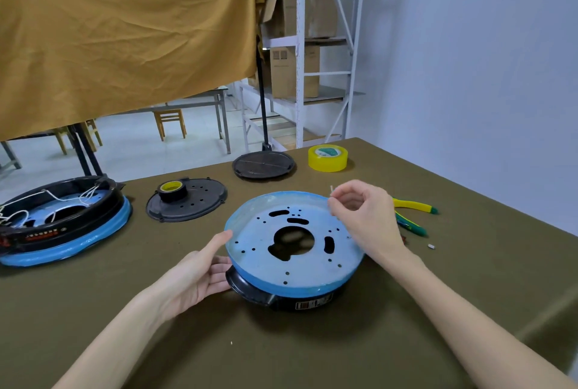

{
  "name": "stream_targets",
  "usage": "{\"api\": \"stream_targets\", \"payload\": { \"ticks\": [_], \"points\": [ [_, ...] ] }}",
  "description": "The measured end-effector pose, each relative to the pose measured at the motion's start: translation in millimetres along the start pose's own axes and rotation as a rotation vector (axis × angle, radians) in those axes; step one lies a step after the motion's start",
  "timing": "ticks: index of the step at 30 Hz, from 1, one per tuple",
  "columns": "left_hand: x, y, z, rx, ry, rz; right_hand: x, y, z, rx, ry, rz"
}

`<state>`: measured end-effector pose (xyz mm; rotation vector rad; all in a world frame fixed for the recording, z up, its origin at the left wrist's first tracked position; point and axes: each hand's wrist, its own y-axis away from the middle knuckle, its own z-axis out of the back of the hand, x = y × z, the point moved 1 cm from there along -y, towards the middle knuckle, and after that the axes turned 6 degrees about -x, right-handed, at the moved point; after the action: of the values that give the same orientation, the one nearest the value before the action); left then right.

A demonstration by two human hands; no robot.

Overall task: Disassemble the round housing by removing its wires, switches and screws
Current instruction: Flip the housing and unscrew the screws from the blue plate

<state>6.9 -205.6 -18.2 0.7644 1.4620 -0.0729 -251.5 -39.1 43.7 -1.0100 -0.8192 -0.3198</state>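
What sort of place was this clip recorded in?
Probably a workshop or storeroom: a cloth-covered work table holding round housings, tape and pliers, with metal shelving of cardboard boxes behind.

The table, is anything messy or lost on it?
A tiny white piece lies alone on the table, right of the round housing, near the pliers. The other housing has loose white wires.

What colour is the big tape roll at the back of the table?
Yellow: the big tape roll shows clearly in the head view.
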Motion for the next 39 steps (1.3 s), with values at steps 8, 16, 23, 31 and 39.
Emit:
{"api": "stream_targets", "payload": {
  "ticks": [8, 16, 23, 31, 39],
  "points": [
    [6, -4, -6, -0.122, -0.034, -0.071, -56, 28, 59, -0.157, 0.319, 0.060],
    [7, -6, -6, -0.129, -0.035, -0.104, -73, 51, 86, -0.113, 0.449, -0.020],
    [7, -9, -5, -0.130, -0.029, -0.097, -82, 48, 98, -0.111, 0.140, -0.188],
    [9, -13, -3, -0.135, -0.035, -0.116, -81, 34, 91, 0.196, 0.262, -0.158],
    [8, -13, -3, -0.133, -0.038, -0.114, -83, 31, 87, 0.239, 0.401, -0.062]
  ]
}}
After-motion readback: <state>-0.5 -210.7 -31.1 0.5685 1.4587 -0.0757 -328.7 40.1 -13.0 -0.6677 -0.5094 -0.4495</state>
